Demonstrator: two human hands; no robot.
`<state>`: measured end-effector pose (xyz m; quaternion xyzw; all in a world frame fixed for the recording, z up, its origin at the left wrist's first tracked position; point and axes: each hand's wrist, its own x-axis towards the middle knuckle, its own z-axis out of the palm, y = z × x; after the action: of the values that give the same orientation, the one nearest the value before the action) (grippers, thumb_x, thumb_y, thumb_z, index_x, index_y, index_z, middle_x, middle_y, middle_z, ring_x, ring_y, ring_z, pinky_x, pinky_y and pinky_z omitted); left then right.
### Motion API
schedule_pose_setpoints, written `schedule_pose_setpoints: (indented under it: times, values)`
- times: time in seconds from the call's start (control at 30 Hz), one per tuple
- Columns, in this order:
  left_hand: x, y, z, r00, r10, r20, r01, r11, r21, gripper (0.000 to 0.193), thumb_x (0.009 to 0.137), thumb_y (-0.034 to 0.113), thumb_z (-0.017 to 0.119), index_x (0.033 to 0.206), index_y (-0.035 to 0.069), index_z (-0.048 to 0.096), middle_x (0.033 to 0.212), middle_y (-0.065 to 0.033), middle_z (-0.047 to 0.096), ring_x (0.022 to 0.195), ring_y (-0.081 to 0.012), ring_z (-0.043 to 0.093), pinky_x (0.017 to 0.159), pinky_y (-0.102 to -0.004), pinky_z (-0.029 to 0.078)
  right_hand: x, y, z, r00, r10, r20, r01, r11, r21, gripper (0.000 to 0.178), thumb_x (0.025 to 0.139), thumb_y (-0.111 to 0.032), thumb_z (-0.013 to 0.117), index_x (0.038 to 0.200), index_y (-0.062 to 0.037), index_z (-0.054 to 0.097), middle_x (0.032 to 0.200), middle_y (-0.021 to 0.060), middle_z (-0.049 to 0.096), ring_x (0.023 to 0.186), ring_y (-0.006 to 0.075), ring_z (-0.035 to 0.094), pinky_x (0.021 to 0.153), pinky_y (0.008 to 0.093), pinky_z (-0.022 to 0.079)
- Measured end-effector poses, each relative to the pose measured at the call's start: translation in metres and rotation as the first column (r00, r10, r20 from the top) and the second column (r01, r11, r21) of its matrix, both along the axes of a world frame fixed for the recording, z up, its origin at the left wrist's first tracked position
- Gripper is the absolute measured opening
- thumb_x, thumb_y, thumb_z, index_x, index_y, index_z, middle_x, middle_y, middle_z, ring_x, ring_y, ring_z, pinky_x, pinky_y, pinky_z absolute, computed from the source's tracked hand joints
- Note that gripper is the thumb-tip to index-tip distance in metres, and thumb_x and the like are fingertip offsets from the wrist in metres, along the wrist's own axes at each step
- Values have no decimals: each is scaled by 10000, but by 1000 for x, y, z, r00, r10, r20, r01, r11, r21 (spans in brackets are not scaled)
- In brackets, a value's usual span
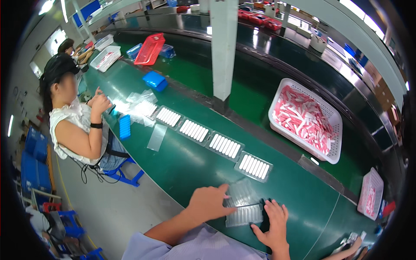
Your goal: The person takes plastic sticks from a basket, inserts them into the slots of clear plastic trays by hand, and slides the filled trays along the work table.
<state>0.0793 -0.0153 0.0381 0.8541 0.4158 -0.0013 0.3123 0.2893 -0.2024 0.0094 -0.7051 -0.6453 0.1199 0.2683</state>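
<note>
A clear hinged plastic blister tray [244,215] with ribbed slots lies unfolded on the green table in front of me, its clear lid half [242,193] on the far side. No sticks show in its slots. My left hand [210,203] grips its left edge, index finger at the lid and thumb over the slotted half. At the right edge my right hand [274,221] is open, fingers spread, thumb near the tray's lower corner. Just beyond lies a clear tray filled with white sticks [254,167], first in a row of several similar trays [225,145].
A white basket [277,123] of pink and white sticks stands far right; a smaller basket [363,208] is nearer. A post [223,52] rises beyond the table. A co-worker [78,125] sits left, near loose clear plastic pieces [141,104] and a blue slotted tray [125,127].
</note>
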Motion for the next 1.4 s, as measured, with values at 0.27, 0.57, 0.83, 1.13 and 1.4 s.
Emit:
schedule_pose_setpoints:
  times: [0.27, 0.57, 0.83, 1.13, 1.4]
  values:
    - [-18, 11, -16, 984, 141, -108, -123, 979, 161, 877, 686, 609, 849, 1334, 72, 600, 902, -45, 792, 824, -289, 755, 739, -405, 579, -3, 40, 14, 974, 224, -13, -224, 964, -142, 613, 828, -263, 805, 1377, -73, 609, 1340, 105, 653, 1352, 352, 535, 1175, 548, 328]
    - [-21, -9, -19, 998, 46, -48, -39, 988, 149, 885, 699, 587, 864, 1343, 26, 633, 826, -39, 775, 782, -222, 759, 680, -352, 564, 22, 21, 36, 946, 316, 71, -281, 910, -306, 640, 838, 2, 674, 1435, -214, 594, 1421, 38, 596, 1440, 303, 466, 1232, 616, 269]
    - [17, -15, -17, 967, -252, 22, 246, 956, 159, 811, 723, 507, 870, 1333, 29, 635, 793, -4, 761, 724, -189, 739, 615, -328, 544, -7, -13, 22, 873, -466, 142, 485, 860, -158, 895, 781, -407, 861, 1469, 11, 469, 1414, 242, 485, 1260, 414, 488, 1049, 539, 385]
    - [26, 13, -9, 925, -380, -11, 377, 914, 151, 822, 643, 481, 917, 1317, 82, 670, 823, -69, 762, 739, -260, 742, 663, -366, 558, 35, -37, 29, 971, -239, 23, 239, 950, -200, 908, 737, -147, 867, 1527, -48, 431, 1385, 148, 547, 1254, 343, 501, 1078, 470, 352]
    - [38, -9, -8, 972, -86, -217, 131, 971, 202, 614, 668, 478, 923, 1062, 79, 672, 722, -83, 721, 641, -303, 709, 600, -384, 534, 47, -46, 19, 941, -325, -98, 303, 934, -191, 978, 682, -113, 898, 1536, -84, 421, 1364, 104, 621, 1258, 340, 541, 1098, 463, 346]
